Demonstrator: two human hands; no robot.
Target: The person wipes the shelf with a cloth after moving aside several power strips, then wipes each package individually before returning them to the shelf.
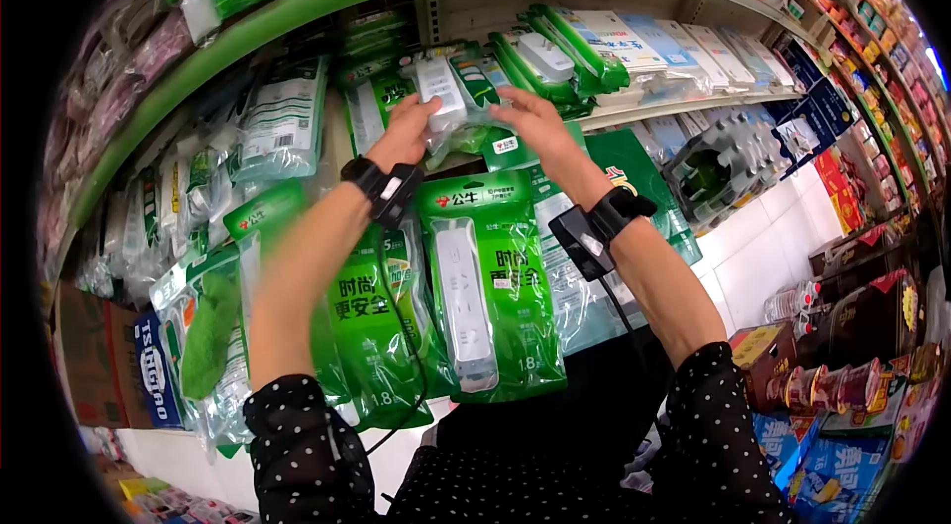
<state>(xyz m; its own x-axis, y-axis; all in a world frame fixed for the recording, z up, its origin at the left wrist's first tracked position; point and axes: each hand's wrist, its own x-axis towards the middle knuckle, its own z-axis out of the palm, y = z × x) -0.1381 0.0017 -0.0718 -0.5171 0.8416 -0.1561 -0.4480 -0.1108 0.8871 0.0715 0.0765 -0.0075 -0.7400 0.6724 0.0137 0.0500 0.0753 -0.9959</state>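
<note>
My left hand (404,131) grips the left edge of a clear plastic package with a white power strip (439,93) inside, above the lower shelf edge. At the package's right side is my right hand (535,123), its fingers bent near the plastic; whether they touch it is unclear. Below my hands, a green package (525,296) with a white power strip hangs upright, and another green package (371,356) hangs left of it, partly behind my left forearm. Behind my hands, more green packages (540,58) lie on the shelf.
A green shelf edge (297,9) curves across the upper left. White boxed packs (674,44) lie on the right shelf. Bottles in plastic wrap (718,167) stand at right. A blue carton (156,366) is at lower left, and snack boxes (842,474) sit at lower right.
</note>
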